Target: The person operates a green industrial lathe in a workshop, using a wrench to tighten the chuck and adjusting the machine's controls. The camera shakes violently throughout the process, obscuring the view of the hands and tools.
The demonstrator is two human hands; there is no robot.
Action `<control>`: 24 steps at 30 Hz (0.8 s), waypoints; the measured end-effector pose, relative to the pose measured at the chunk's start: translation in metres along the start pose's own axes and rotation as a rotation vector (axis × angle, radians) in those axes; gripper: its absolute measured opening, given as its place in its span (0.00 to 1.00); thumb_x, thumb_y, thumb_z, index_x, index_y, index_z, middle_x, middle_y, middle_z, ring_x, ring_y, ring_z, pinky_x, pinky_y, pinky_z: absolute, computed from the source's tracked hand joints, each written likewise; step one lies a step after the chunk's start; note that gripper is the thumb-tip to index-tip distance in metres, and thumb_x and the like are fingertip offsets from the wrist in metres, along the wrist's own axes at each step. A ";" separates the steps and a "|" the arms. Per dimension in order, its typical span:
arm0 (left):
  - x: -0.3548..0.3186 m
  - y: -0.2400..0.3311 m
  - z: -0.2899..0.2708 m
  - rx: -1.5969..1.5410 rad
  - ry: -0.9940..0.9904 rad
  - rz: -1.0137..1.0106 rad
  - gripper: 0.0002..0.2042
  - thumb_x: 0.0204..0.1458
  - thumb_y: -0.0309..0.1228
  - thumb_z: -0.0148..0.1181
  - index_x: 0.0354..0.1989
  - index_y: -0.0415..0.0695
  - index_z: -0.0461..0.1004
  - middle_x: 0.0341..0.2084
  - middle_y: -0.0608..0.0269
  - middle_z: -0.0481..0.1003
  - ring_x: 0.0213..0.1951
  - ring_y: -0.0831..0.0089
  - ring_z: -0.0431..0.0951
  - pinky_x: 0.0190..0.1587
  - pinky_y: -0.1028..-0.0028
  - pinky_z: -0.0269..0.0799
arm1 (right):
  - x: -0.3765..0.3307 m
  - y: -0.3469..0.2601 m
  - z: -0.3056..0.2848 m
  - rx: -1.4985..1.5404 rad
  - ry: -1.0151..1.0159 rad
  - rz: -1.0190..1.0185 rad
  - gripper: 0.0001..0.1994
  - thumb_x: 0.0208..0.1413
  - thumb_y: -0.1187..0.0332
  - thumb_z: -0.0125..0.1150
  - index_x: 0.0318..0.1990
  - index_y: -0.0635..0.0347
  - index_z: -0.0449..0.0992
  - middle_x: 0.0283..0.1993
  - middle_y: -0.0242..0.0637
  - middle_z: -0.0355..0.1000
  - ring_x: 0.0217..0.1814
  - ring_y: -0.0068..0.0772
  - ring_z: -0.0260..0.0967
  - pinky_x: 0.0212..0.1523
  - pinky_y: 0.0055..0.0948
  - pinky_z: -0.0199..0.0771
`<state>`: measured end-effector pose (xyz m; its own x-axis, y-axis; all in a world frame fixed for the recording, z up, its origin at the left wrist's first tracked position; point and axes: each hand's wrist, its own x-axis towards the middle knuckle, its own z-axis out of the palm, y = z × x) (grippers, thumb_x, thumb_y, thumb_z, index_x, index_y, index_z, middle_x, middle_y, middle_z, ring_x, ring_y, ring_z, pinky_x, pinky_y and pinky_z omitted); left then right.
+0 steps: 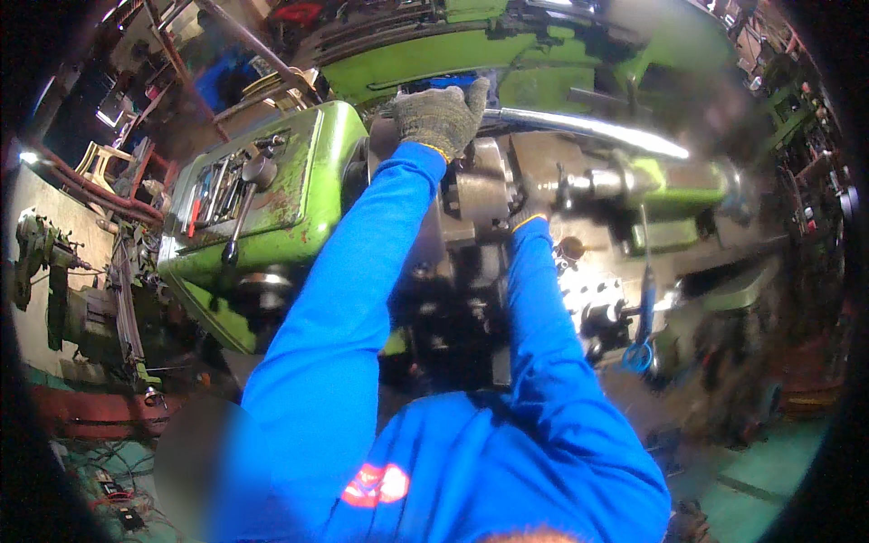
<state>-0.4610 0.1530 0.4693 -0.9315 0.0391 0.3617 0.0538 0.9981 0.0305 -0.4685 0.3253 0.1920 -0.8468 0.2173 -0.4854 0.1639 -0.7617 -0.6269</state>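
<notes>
My left hand (436,119), in a grey knit glove with a yellow cuff edge, lies over the far side of the lathe chuck (484,181). Its thumb stands apart from the bent fingers, whose tips are hidden. Nothing shows in its grasp. My right hand (532,201), gloved too, reaches to the right-hand face of the chuck. Blur and the dark metal around it hide its fingers, so I cannot see what they touch. The green lathe headstock (312,181) stands left of the chuck, and the tailstock (674,185) points at it from the right.
Hand tools lie in a tray (217,192) on the headstock. A lever (237,226) sticks out beside them. A bright metal bar (593,127) runs behind the chuck. A blue-handled tool (644,312) lies near the tool post (593,294). More green machinery (534,77) stands behind.
</notes>
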 end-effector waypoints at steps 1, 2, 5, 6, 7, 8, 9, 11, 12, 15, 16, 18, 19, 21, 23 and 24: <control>0.000 -0.003 0.002 0.000 -0.007 -0.010 0.38 0.68 0.62 0.25 0.39 0.50 0.84 0.35 0.50 0.84 0.43 0.49 0.84 0.49 0.51 0.75 | -0.007 -0.002 0.010 0.008 0.021 0.048 0.20 0.56 0.46 0.72 0.45 0.50 0.83 0.34 0.30 0.72 0.38 0.32 0.66 0.30 0.47 0.68; 0.000 -0.006 0.004 0.000 -0.013 -0.022 0.38 0.68 0.63 0.25 0.41 0.50 0.83 0.36 0.49 0.84 0.44 0.48 0.84 0.50 0.51 0.75 | -0.015 -0.004 0.020 0.013 0.043 0.097 0.19 0.56 0.47 0.72 0.46 0.49 0.83 0.33 0.29 0.71 0.39 0.32 0.65 0.31 0.49 0.68; 0.003 0.011 -0.011 -0.070 -0.088 0.045 0.38 0.67 0.66 0.27 0.47 0.47 0.80 0.41 0.46 0.83 0.48 0.48 0.83 0.53 0.49 0.75 | 0.030 -0.007 -0.012 0.184 -0.014 0.059 0.16 0.57 0.47 0.72 0.40 0.47 0.81 0.27 0.27 0.68 0.28 0.25 0.64 0.25 0.34 0.68; 0.000 0.006 -0.013 -0.073 -0.131 0.044 0.38 0.67 0.66 0.27 0.49 0.46 0.79 0.42 0.45 0.83 0.50 0.47 0.83 0.54 0.48 0.74 | 0.028 0.002 -0.009 0.229 -0.028 0.054 0.16 0.58 0.48 0.72 0.39 0.47 0.80 0.26 0.26 0.67 0.26 0.24 0.62 0.23 0.30 0.67; -0.003 0.003 -0.015 -0.057 -0.156 0.017 0.38 0.67 0.66 0.29 0.50 0.45 0.78 0.44 0.44 0.82 0.51 0.46 0.82 0.55 0.47 0.73 | 0.019 0.005 -0.002 0.269 -0.047 0.048 0.15 0.58 0.48 0.72 0.37 0.48 0.79 0.25 0.25 0.66 0.24 0.22 0.61 0.21 0.27 0.65; -0.007 0.003 -0.016 -0.042 -0.182 -0.009 0.37 0.66 0.65 0.31 0.52 0.44 0.77 0.46 0.42 0.82 0.52 0.46 0.81 0.57 0.47 0.73 | 0.009 0.006 0.003 0.310 -0.063 0.040 0.15 0.59 0.49 0.72 0.36 0.48 0.79 0.23 0.24 0.64 0.21 0.21 0.60 0.20 0.24 0.63; -0.009 -0.002 -0.016 -0.021 -0.205 -0.047 0.37 0.66 0.65 0.33 0.53 0.43 0.77 0.48 0.41 0.81 0.54 0.45 0.80 0.58 0.47 0.72 | -0.013 0.001 0.012 0.334 -0.122 0.109 0.13 0.60 0.52 0.71 0.34 0.48 0.77 0.21 0.22 0.62 0.20 0.19 0.57 0.18 0.23 0.61; -0.003 0.005 -0.013 -0.090 -0.249 0.002 0.36 0.67 0.63 0.37 0.55 0.41 0.77 0.49 0.40 0.80 0.54 0.45 0.80 0.59 0.50 0.72 | -0.015 -0.003 0.006 0.242 -0.152 0.066 0.12 0.61 0.54 0.70 0.33 0.47 0.77 0.20 0.22 0.61 0.18 0.19 0.55 0.17 0.22 0.59; 0.002 0.008 -0.011 -0.125 -0.273 0.028 0.35 0.67 0.62 0.40 0.55 0.40 0.78 0.49 0.39 0.80 0.55 0.45 0.80 0.59 0.51 0.73 | -0.014 -0.005 0.001 0.195 -0.163 0.045 0.12 0.62 0.55 0.70 0.33 0.47 0.77 0.20 0.22 0.61 0.17 0.19 0.54 0.16 0.22 0.59; 0.034 -0.021 -0.002 -0.202 -0.570 0.353 0.29 0.67 0.53 0.45 0.53 0.37 0.80 0.46 0.42 0.81 0.49 0.42 0.80 0.57 0.54 0.72 | -0.018 -0.004 0.010 0.184 -0.117 0.095 0.11 0.63 0.56 0.69 0.34 0.48 0.77 0.20 0.22 0.61 0.18 0.19 0.54 0.17 0.20 0.58; 0.036 -0.029 0.009 -0.261 -0.505 0.388 0.29 0.66 0.54 0.47 0.52 0.37 0.80 0.44 0.44 0.81 0.47 0.45 0.80 0.54 0.55 0.73 | -0.014 -0.007 0.008 0.175 -0.155 0.076 0.10 0.63 0.56 0.69 0.36 0.49 0.78 0.22 0.23 0.63 0.20 0.18 0.56 0.18 0.21 0.60; 0.029 -0.027 0.007 -0.341 -0.471 0.445 0.26 0.64 0.51 0.52 0.56 0.40 0.76 0.44 0.45 0.80 0.48 0.52 0.79 0.54 0.58 0.72 | -0.002 -0.003 -0.008 0.184 -0.201 0.034 0.09 0.64 0.57 0.68 0.40 0.50 0.79 0.24 0.24 0.67 0.22 0.17 0.61 0.20 0.22 0.64; 0.020 -0.029 0.005 -0.566 -0.537 0.186 0.26 0.63 0.49 0.54 0.60 0.42 0.72 0.48 0.44 0.79 0.50 0.52 0.79 0.56 0.58 0.72 | -0.011 0.002 0.003 0.213 -0.150 0.012 0.12 0.64 0.57 0.67 0.46 0.53 0.79 0.29 0.26 0.70 0.27 0.19 0.64 0.24 0.28 0.72; 0.006 -0.023 -0.003 -0.723 -0.523 -0.070 0.28 0.60 0.44 0.58 0.66 0.44 0.67 0.51 0.42 0.77 0.51 0.52 0.78 0.57 0.58 0.72 | -0.031 0.002 0.017 0.230 -0.124 0.051 0.13 0.64 0.56 0.68 0.48 0.52 0.80 0.31 0.28 0.71 0.28 0.22 0.64 0.26 0.33 0.74; 0.000 -0.006 -0.013 -0.606 -0.391 -0.024 0.32 0.56 0.40 0.62 0.69 0.45 0.62 0.51 0.41 0.77 0.50 0.52 0.79 0.57 0.57 0.72 | -0.032 -0.004 0.017 0.232 -0.125 0.051 0.14 0.63 0.54 0.68 0.48 0.52 0.80 0.33 0.31 0.70 0.28 0.28 0.63 0.28 0.38 0.75; -0.003 0.000 -0.013 -0.691 -0.344 -0.068 0.32 0.55 0.38 0.62 0.69 0.46 0.63 0.53 0.41 0.76 0.51 0.51 0.78 0.58 0.56 0.71 | -0.025 -0.004 0.012 0.225 -0.158 0.018 0.14 0.63 0.54 0.69 0.48 0.52 0.80 0.33 0.31 0.71 0.28 0.28 0.64 0.28 0.38 0.75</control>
<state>-0.4537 0.1523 0.4806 -0.9940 0.1044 0.0321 0.0997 0.7471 0.6572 -0.4542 0.3155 0.2139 -0.9160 0.1182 -0.3834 0.0780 -0.8849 -0.4592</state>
